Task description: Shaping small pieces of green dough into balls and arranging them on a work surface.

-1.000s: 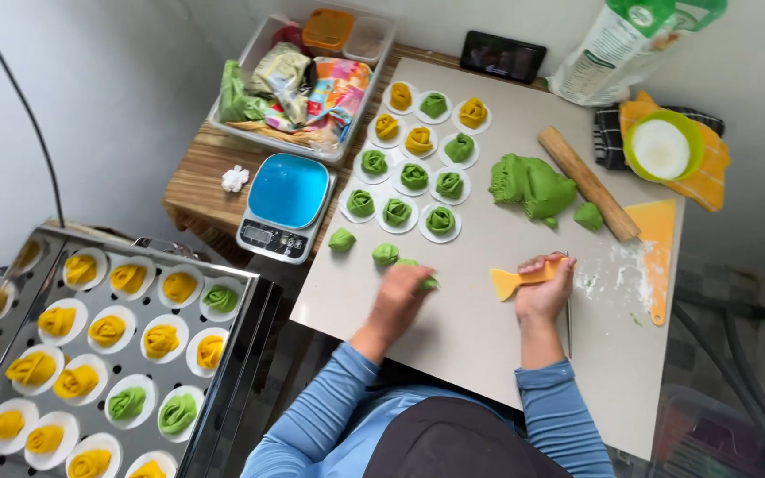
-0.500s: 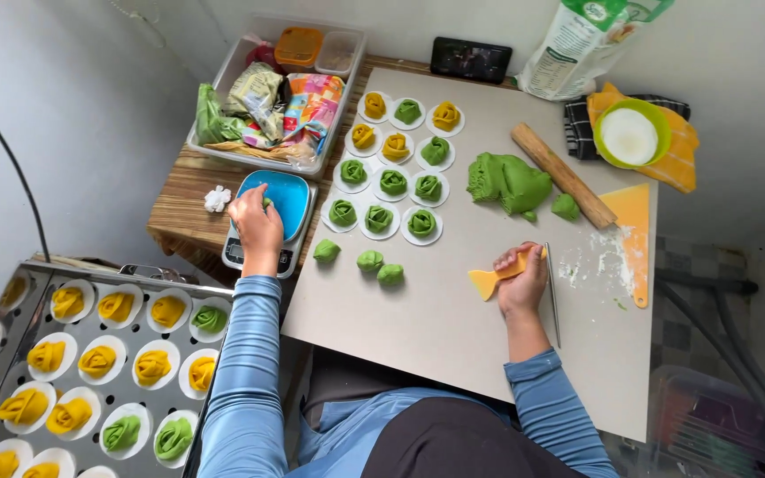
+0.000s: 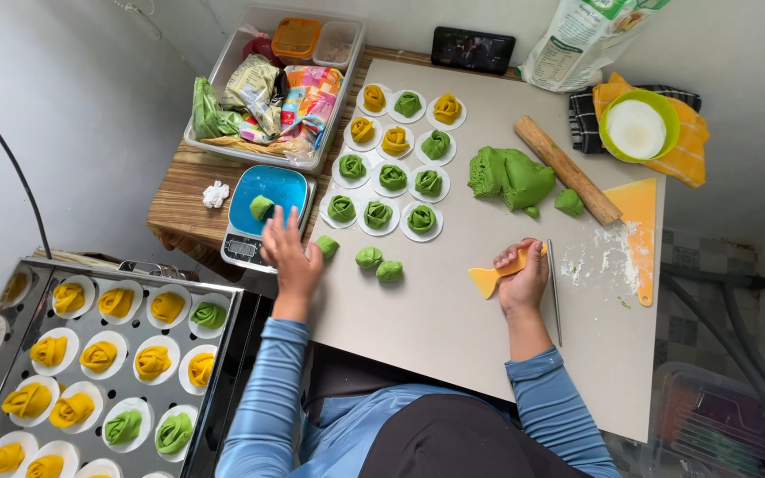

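Since half a second ago the left hand [image 3: 289, 257] has drawn back off the blue kitchen scale [image 3: 267, 215], leaving one small green dough piece [image 3: 261, 207] lying on the tray; the hand now hovers at the scale's near right corner, fingers spread and released, holding nothing. Just right of it three loose green dough balls [image 3: 367, 258] sit on the grey work board [image 3: 453, 354], one beside the thumb and two touching each other. The right hand [image 3: 522, 279] rests on the board, closed around a yellow plastic scraper [image 3: 487, 280], with a thin metal rod [image 3: 553, 290] lying just to its right. Beyond the balls, twelve shaped rose buns on white paper rounds [image 3: 393, 178] stand in rows: eight green, four yellow. Further right lie one large green dough lump [image 3: 511, 177], a wooden rolling pin [image 3: 565, 168] and a small green lump [image 3: 568, 202]. At the left a metal steamer tray [image 3: 223, 301] holds more yellow and green buns
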